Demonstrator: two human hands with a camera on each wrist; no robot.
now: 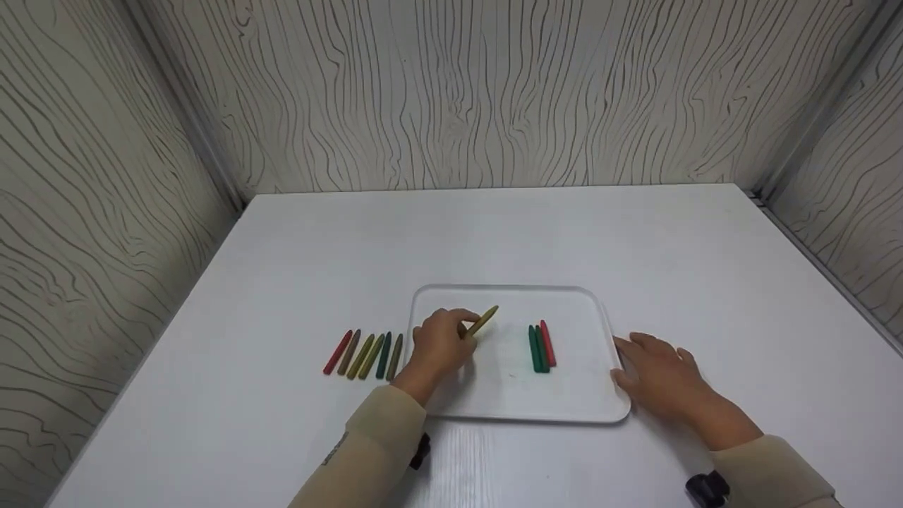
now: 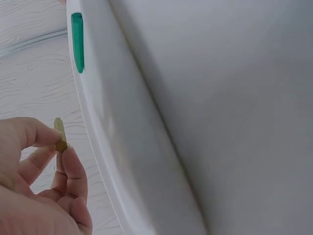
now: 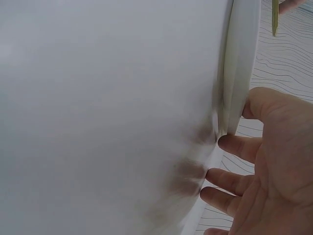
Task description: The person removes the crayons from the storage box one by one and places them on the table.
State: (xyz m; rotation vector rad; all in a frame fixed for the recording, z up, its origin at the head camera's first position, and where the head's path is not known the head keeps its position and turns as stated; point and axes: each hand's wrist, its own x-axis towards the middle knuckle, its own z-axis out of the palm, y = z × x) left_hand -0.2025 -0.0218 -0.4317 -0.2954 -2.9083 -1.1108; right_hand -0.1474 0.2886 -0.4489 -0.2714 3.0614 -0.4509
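Note:
My left hand (image 1: 443, 344) is over the left part of a white tray (image 1: 508, 409), pinching an olive-yellow crayon (image 1: 482, 321) between thumb and fingertips. The crayon slants up and to the right, its pointed end away from me. In the left wrist view the same crayon (image 2: 60, 134) sticks out past the fingertips. My right hand (image 1: 659, 374) holds the tray's right edge. Its thumb (image 3: 257, 104) lies over the rim, and the index fingertip sits against the outer side. On the tray lie two green crayons (image 1: 538, 351) and a red crayon (image 1: 548, 343), side by side.
Left of the tray, several crayons lie in a slanting row on the white table (image 1: 338, 247): a red one (image 1: 337, 352) at the far end, then brown, yellow and dark green ones, and an olive one (image 1: 395, 357) close to the tray. Wood-grain panels (image 1: 458, 92) enclose the table.

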